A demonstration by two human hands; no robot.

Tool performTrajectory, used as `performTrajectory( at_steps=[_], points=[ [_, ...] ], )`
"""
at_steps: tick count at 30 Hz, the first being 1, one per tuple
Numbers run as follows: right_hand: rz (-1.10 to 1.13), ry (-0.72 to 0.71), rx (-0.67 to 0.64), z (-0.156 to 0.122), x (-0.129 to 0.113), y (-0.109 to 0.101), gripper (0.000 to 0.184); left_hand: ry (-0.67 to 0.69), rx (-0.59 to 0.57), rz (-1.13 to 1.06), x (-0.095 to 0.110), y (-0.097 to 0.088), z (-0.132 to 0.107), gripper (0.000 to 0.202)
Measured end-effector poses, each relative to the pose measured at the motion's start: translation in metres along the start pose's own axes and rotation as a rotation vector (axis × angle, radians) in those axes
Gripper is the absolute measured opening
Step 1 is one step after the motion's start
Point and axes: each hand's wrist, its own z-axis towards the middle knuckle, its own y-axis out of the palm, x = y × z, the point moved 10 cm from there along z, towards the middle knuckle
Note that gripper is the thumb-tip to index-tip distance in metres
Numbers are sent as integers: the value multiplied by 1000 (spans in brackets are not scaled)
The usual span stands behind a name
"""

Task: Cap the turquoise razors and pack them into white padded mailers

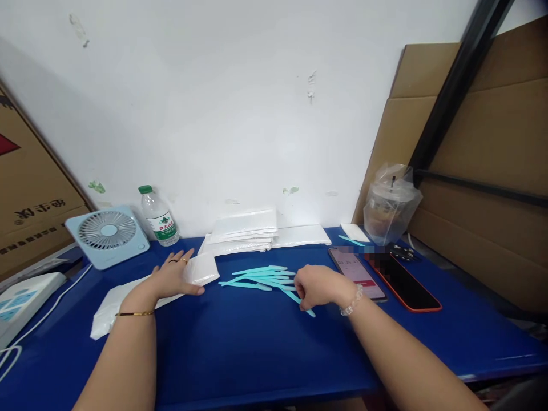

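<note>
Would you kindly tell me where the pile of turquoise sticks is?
In the head view, the pile of turquoise sticks lies mid-table on the blue surface, between the left hand and the right hand.

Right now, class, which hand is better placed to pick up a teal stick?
The right hand, probably: it is at the teal sticks, while the left hand lies over the white pouch, farther from them.

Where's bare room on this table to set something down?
Widest: the tabletop between the left forearm and right forearm, this side of the turquoise sticks. Smaller: between the right forearm and orange-edged phone. Crowded: far right, with the lit phone and bagged cup.
</note>
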Motion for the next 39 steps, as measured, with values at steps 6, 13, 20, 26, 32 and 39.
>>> performTrajectory(
  at_steps=[6,13,20,26,32,39],
  points=[
    [-162,28,-64,-6,19,3,22,335,-248,-717,109,93,-28,46],
    [-119,-180,126,1,-20,3,12,390,-391,-630,137,157,-40,44],
    [-19,-57,304,9,10,-23,11,479,-392,47,126,143,-27,49],
    [140,4,278,27,51,-8,14,361,-467,56,84,132,-9,35],
    [297,-46,303,37,52,-2,8,409,-519,16,96,143,-17,29],
    [594,11,297,48,60,7,17,427,-419,-26,107,149,-16,23]
  ],
)
